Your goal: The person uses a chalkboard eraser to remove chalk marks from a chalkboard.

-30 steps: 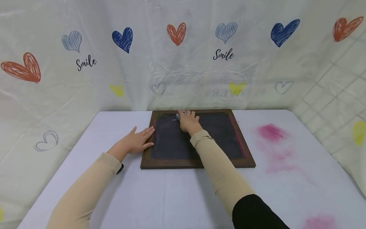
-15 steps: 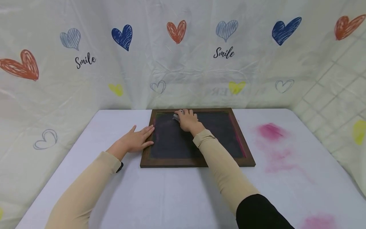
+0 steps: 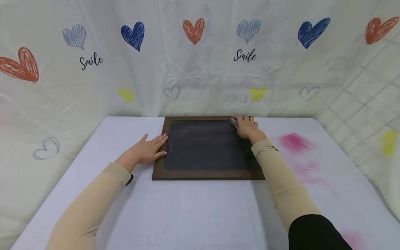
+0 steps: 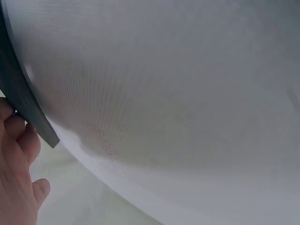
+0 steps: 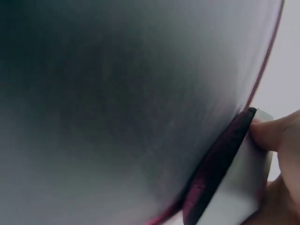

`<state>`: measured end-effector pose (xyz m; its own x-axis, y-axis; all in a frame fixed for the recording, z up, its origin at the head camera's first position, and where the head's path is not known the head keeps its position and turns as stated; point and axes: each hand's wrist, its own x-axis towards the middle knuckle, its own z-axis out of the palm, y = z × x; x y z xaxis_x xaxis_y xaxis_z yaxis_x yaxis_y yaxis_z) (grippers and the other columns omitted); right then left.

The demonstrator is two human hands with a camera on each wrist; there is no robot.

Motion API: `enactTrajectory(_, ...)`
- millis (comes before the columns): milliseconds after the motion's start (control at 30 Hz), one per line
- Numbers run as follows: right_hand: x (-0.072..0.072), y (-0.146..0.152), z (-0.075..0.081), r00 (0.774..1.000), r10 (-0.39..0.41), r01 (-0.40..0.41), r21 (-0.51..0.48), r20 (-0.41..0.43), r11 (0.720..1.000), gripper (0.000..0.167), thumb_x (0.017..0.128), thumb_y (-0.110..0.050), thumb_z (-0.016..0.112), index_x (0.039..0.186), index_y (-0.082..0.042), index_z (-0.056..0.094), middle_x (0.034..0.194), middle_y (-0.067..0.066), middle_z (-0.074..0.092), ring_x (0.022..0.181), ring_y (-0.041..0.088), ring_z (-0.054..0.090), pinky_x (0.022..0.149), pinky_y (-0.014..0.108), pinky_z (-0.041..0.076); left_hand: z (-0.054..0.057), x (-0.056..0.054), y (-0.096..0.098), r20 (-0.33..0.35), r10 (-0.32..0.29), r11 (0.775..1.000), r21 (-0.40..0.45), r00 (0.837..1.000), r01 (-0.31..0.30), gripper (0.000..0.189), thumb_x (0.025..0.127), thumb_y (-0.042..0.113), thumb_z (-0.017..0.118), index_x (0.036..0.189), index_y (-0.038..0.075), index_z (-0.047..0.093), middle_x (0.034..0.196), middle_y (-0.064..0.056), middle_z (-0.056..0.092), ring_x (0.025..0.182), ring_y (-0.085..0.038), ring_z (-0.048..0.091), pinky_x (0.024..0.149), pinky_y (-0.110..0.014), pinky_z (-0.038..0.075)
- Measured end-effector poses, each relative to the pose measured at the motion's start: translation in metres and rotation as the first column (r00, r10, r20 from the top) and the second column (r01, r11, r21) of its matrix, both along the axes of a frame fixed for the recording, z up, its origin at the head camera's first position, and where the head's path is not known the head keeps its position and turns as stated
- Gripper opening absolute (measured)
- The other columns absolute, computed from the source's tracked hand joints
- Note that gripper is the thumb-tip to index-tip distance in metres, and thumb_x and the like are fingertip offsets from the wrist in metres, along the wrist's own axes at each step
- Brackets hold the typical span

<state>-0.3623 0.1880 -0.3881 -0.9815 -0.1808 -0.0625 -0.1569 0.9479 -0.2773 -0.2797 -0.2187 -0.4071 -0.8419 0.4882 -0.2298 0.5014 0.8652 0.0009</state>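
A small chalkboard (image 3: 206, 149) with a brown wooden frame (image 3: 203, 175) lies on the table in the head view. My left hand (image 3: 148, 148) rests on the frame's left side, fingers spread. At the board's top right corner, my right hand (image 3: 248, 128) holds a chalkboard eraser (image 3: 233, 122). In the right wrist view, the thumb and fingers grip the eraser's pale body (image 5: 239, 183), and its dark pad (image 5: 208, 180), stained pink, presses against the board. A short pale chalk mark (image 3: 192, 126) shows near the top left of the board.
Pink smudges (image 3: 295, 142) stain the white tablecloth (image 3: 203, 211) right of the board. A pale curtain (image 3: 212, 66) printed with hearts and "Smile" hangs close behind the table.
My right hand has slid the eraser rightward along the top of the board, from left of centre to the top right corner. The left hand stays on the frame.
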Motion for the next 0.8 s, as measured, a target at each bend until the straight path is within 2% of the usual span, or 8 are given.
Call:
enactTrajectory(200, -0.006, -0.008, -0.001, 1.0, 0.003, -0.003, 0.008, 0.002, 1.0, 0.05, 0.11, -0.014, 0.041, 0.159, -0.008, 0.031, 0.155, 0.034, 0.027, 0.139, 0.055, 0.022, 0.108, 0.069, 0.024, -0.001, 0.0, 0.001, -0.006, 0.007, 1.0, 0.013, 1.0, -0.007, 0.076, 0.11, 0.049, 0.04, 0.164, 0.003, 0.014, 0.169, -0.016, 0.016, 0.152, -0.031, 0.027, 0.119, -0.066, 0.006)
enactTrajectory(300, -0.01, -0.027, 0.001, 0.999, -0.012, 0.011, 0.02, 0.046, 1.0, 0.051, 0.11, -0.012, 0.04, 0.16, -0.01, 0.03, 0.156, 0.032, 0.024, 0.14, 0.053, 0.02, 0.108, 0.067, 0.023, -0.002, 0.0, 0.001, -0.003, 0.008, 1.0, 0.004, 1.0, -0.008, 0.076, 0.11, 0.049, 0.04, 0.164, 0.003, 0.014, 0.169, -0.016, 0.016, 0.152, -0.031, 0.028, 0.12, -0.066, 0.006)
enactTrajectory(433, -0.013, -0.064, 0.004, 0.997, 0.009, -0.011, 0.022, 0.077, 1.0, 0.053, 0.11, -0.014, 0.041, 0.162, -0.014, 0.028, 0.162, 0.028, 0.018, 0.146, 0.05, 0.013, 0.112, 0.064, 0.021, -0.001, -0.004, 0.004, -0.009, 0.0, 1.0, 0.012, 1.0, 0.0, 0.076, 0.11, 0.049, 0.04, 0.165, 0.004, 0.013, 0.17, -0.015, 0.014, 0.152, -0.03, 0.027, 0.12, -0.065, 0.005)
enactTrajectory(633, -0.001, -0.141, 0.004, 0.992, 0.105, -0.109, 0.063, 0.066, 0.992, 0.056, 0.113, -0.02, 0.04, 0.165, -0.024, 0.023, 0.167, 0.02, 0.016, 0.15, 0.046, 0.014, 0.116, 0.06, 0.023, 0.001, -0.006, 0.004, 0.002, -0.003, 1.0, 0.004, 1.0, 0.003, 0.076, 0.11, 0.049, 0.039, 0.165, 0.004, 0.012, 0.17, -0.014, 0.013, 0.153, -0.029, 0.026, 0.12, -0.066, 0.005)
enactTrajectory(700, 0.006, -0.167, 0.003, 0.983, 0.164, -0.169, 0.076, 0.078, 0.983, 0.056, 0.113, -0.022, 0.039, 0.166, -0.027, 0.021, 0.169, 0.019, 0.013, 0.151, 0.045, 0.014, 0.117, 0.059, 0.024, 0.0, -0.005, 0.003, 0.01, 0.001, 1.0, -0.005, 1.0, -0.001, 0.076, 0.11, 0.049, 0.04, 0.165, 0.004, 0.012, 0.17, -0.014, 0.013, 0.153, -0.029, 0.025, 0.12, -0.066, 0.004)
enactTrajectory(800, 0.018, -0.198, 0.003, 0.958, 0.271, -0.278, 0.086, 0.09, 0.957, 0.056, 0.113, -0.025, 0.038, 0.166, -0.028, 0.02, 0.17, 0.018, 0.009, 0.152, 0.044, 0.015, 0.118, 0.058, 0.025, -0.001, -0.004, 0.001, 0.007, 0.012, 1.0, -0.01, 1.0, -0.012, 0.076, 0.109, 0.05, 0.04, 0.165, 0.004, 0.013, 0.17, -0.014, 0.014, 0.153, -0.029, 0.026, 0.119, -0.066, 0.005)
